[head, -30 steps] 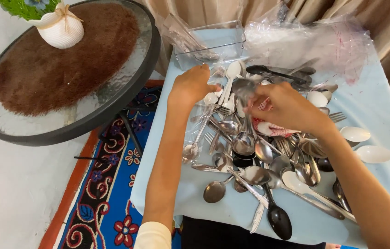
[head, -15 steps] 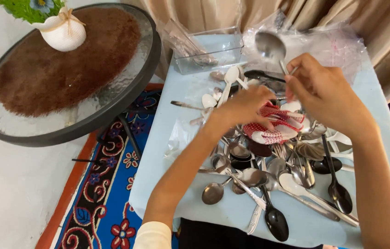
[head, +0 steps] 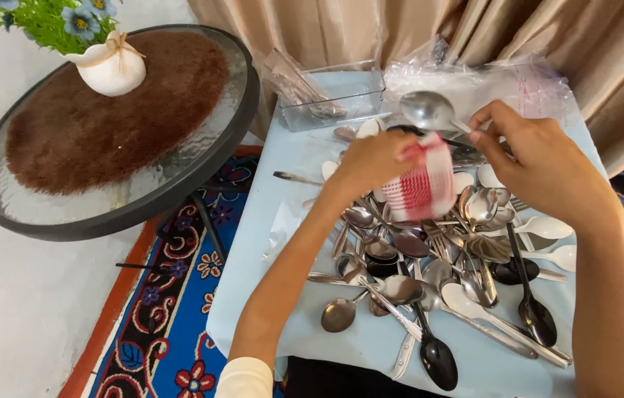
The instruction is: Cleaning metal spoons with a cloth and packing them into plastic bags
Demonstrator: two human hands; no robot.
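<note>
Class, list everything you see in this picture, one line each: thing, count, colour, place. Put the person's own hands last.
Cutlery pile: many spoons and forks, silver, black, white; on blue table.
Blue table: one, light blue, centre.
Clear box: one, transparent, table's far edge.
Plastic bags: clear, far right.
Round glass table: one, brown mat, left.
White vase: one, on it.
Rug: blue, red, floor.
Curtain: beige, behind.
Left hand: holds red-and-white cloth.
Right hand: holds silver spoon.

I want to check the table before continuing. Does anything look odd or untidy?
Yes. The cutlery lies in a tangled heap, spoons and forks crossing, and one spoon handle juts past the table's near edge.
</note>
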